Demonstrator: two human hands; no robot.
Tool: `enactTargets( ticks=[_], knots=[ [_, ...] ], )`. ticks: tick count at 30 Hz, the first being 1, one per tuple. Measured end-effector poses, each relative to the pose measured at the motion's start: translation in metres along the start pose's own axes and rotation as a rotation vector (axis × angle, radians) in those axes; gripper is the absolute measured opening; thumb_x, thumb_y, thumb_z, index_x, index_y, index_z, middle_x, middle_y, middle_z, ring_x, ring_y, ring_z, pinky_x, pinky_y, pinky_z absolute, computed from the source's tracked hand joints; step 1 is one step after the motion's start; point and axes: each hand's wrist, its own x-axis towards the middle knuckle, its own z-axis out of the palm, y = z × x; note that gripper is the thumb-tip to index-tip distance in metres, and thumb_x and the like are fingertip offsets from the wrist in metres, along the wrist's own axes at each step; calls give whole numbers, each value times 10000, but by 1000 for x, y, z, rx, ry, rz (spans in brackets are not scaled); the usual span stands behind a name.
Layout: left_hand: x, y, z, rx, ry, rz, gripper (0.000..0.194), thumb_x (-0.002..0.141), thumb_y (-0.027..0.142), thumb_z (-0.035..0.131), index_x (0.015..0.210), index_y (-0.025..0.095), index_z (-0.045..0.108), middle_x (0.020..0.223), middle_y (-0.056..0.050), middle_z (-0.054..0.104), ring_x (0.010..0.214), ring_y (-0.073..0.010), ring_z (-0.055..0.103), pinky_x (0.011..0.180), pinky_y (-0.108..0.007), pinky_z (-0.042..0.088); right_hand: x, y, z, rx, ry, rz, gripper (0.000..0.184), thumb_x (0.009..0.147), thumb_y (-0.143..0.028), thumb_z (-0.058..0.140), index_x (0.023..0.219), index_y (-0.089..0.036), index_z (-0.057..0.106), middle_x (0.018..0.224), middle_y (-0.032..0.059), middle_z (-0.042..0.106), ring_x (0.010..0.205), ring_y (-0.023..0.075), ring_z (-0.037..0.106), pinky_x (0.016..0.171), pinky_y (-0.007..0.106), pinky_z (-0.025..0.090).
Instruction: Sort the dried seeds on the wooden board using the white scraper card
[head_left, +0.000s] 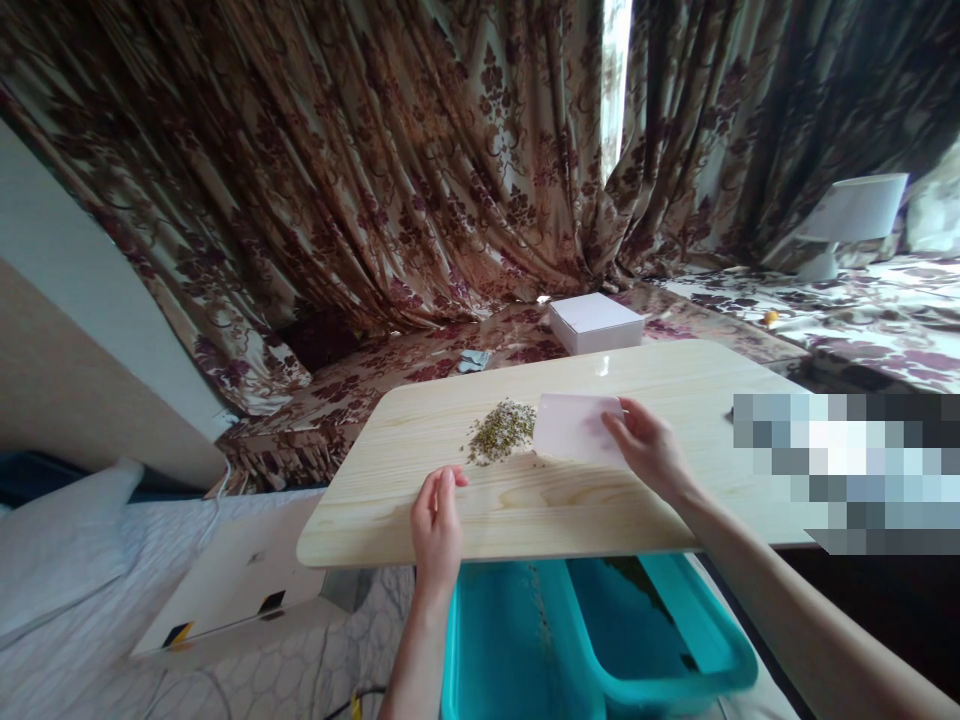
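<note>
While the right hand pinches a pale, see-through sheet at its right edge, thumb and fingers closed on it, the left hand is over the near edge of the table, its fingers loosely curled and partly open, with nothing visible in them. The pile of small green and brown bits lies on the middle part of the table, and the left edge of the sheet is right beside the pile's right side. A few loose bits lie around the pile on the tabletop. Below the near edge of the table are two teal tubs, side by side; the right one has some dark green stuff in it. Beyond the far edge of the table are a white box and, to its left, a small light blue cloth, both on a flowered cover. To the left of the table, a flat carton lies on a quilted bed. Well beyond the table's right end is a white lamp.
</note>
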Motion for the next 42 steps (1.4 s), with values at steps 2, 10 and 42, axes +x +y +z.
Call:
enactTargets(
  ticks=[2, 10, 42],
  knots=[
    [0, 0, 0, -3, -1, -5, 403, 884, 521, 465, 835, 179, 673, 848, -60, 707, 897, -207, 644, 836, -304, 485, 0, -1, 0, -1, -4, 7, 366, 714, -526, 686, 885, -212, 612, 747, 46, 728, 645, 187, 674, 546, 278, 516],
    [0, 1, 0, -5, -6, -13, 389, 889, 506, 467, 839, 179, 671, 860, -62, 708, 908, -209, 642, 838, -303, 483, 3, -4, -2, -12, 1, 7, 352, 717, -514, 680, 885, -212, 612, 717, 39, 718, 638, 186, 674, 530, 271, 517],
    [-1, 3, 0, 4, -9, -31, 400, 876, 535, 463, 814, 189, 655, 862, -54, 708, 907, -205, 648, 835, -294, 485, 5, -2, 4, 4, -32, 16, 323, 719, -506, 669, 857, -220, 609, 715, 35, 712, 641, 190, 674, 524, 274, 517]
  ],
)
